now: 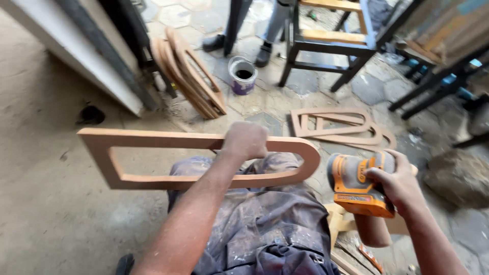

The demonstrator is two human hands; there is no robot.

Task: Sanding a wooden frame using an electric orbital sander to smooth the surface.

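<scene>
**Wooden frame in one fist, sander in the other**

At the upper left of the frame a stack of curved wooden frames (189, 76) leans against a pale slanted board (76, 53). Just right of them a small open paint tin (242, 75) with a purple band stands on the stone paving. Above it, at the top edge, another person's dark shoes (214, 42) show beside the legs of a dark chair frame (331, 43). Right of centre, more flat wooden cut-outs (338, 127) lie piled on the ground, and a rough stone (458, 175) sits at the right edge. Dusty, paint-flecked trousers (254, 219) fill the lower middle.

The frame piece (153, 158) across the middle is flat, smooth, pale brown board, a long open loop with one squared end at the left and one rounded end at the right. It is held roughly level above the lap, clear of the ground.

The left hand (245, 141) is closed in a fist round the loop's upper rail, near the rounded end. The right hand (400, 181) is wrapped tight on an orange-and-grey electric sander (356, 186), at the lower right, just beside the rounded end and not touching it.
</scene>
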